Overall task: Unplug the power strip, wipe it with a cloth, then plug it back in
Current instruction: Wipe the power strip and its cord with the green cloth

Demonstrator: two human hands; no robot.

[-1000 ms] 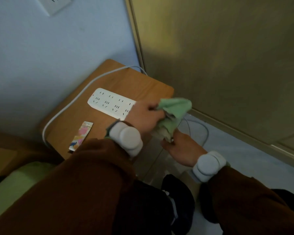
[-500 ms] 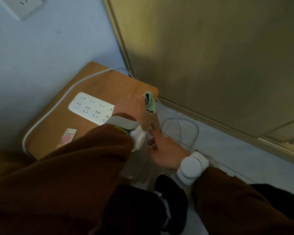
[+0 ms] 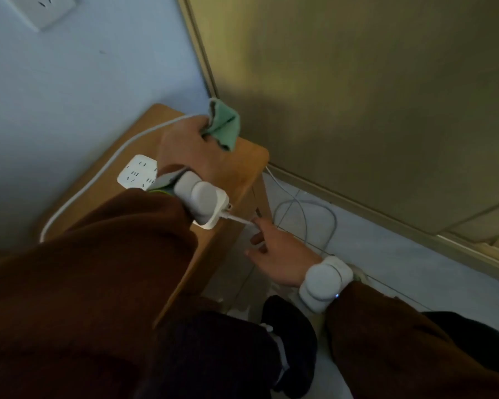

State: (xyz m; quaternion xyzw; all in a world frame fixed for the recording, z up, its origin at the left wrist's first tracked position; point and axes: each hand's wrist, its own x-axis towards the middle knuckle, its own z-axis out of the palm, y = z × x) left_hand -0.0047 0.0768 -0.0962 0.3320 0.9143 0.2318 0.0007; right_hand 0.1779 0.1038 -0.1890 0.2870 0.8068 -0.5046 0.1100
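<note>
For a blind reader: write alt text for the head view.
Left hand grips a green cloth above a white power strip on a wooden table; right hand reaches toward a thin white cable at the table's edge.

Left hand [image 3: 185, 145] extended far over the table, fingers closed around the cloth [image 3: 224, 126]. Right hand [image 3: 280, 254] lower and nearer, fingers loosely spread, index fingertip touching a thin cable [image 3: 238, 219]. Both wrists banded.

power strip [image 3: 137, 171] on table [image 3: 244, 156], wall socket [image 3: 45, 7] above
</note>
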